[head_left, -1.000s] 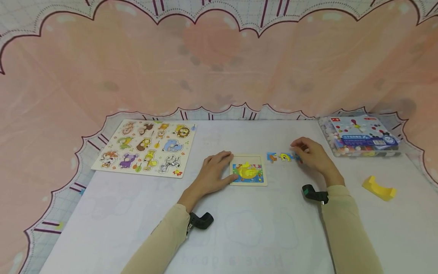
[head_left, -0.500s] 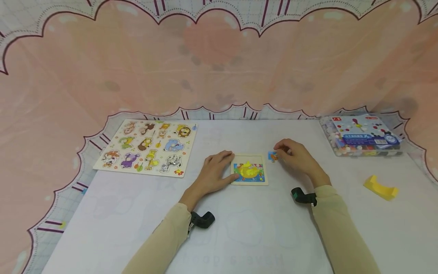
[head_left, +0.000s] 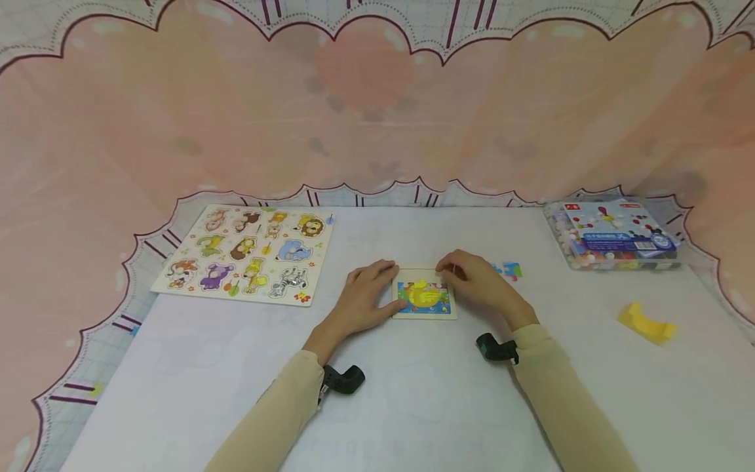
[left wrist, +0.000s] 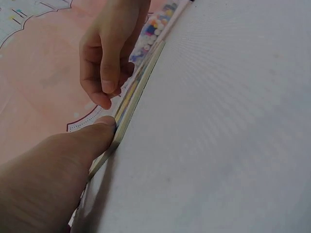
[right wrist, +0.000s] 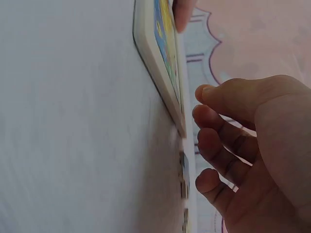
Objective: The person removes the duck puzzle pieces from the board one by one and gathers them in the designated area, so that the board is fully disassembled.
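A small square wooden puzzle (head_left: 425, 316) with a yellow duck-like picture lies on the white table; bare wood shows along its far side. My left hand (head_left: 364, 295) rests at the puzzle's left side, its thumb over the near left part and its fingers by the far left corner. My right hand (head_left: 474, 283) hovers at the puzzle's far right corner. Its fingers are loosely curled, and nothing shows between them in the right wrist view. Loose puzzle pieces (head_left: 510, 270) lie to the right; the right hand hides part of their row.
At the left lies a larger board (head_left: 248, 255) of animal pictures. A clear box (head_left: 613, 236) of colourful parts stands at the back right. A yellow curved block (head_left: 645, 324) lies nearer on the right. A patterned pink curtain (head_left: 377, 131) hangs behind the table.
My right hand has moved left from the loose pieces to the puzzle's right edge, uncovering the right-hand piece. The left hand has stayed on the puzzle.
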A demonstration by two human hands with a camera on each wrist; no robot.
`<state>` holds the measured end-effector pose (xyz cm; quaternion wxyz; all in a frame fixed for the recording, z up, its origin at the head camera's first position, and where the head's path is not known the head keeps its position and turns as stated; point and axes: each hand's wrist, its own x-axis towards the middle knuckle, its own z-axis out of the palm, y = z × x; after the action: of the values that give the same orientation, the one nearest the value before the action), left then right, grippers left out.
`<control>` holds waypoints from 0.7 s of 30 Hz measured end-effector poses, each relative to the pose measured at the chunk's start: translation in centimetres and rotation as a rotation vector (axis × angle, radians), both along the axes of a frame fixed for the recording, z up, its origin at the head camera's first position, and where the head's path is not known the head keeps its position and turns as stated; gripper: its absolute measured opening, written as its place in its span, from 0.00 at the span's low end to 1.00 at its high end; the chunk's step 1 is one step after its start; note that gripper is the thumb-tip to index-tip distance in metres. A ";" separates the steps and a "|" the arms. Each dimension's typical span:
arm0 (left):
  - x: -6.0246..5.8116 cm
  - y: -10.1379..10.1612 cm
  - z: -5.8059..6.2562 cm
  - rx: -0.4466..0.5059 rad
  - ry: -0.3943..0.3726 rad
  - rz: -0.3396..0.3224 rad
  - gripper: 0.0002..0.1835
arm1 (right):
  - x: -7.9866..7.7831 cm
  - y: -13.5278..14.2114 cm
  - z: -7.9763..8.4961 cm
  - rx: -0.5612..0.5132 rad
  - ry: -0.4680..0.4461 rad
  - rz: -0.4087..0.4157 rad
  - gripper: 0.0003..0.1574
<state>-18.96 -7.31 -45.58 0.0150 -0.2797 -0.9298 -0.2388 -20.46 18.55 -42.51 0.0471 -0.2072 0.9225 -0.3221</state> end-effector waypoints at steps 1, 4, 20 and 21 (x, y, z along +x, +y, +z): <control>0.0 -0.1 0.0 0.003 -0.002 0.001 0.38 | 0.1 -0.3 0.0 -0.003 0.002 0.014 0.10; 0.1 -0.2 0.1 0.011 -0.005 -0.003 0.37 | 0.3 -1.2 0.0 0.010 0.004 0.051 0.10; 0.1 -0.1 0.3 0.031 -0.002 -0.007 0.37 | 1.4 -3.7 0.4 0.121 0.007 0.138 0.17; 0.1 -0.2 0.3 0.032 0.000 -0.006 0.37 | 1.5 -3.8 0.3 0.118 0.004 0.142 0.17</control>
<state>-18.82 -7.49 -45.32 0.0187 -0.2820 -0.9251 -0.2538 -19.00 14.75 -42.18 0.0798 -0.2695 0.9230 -0.2628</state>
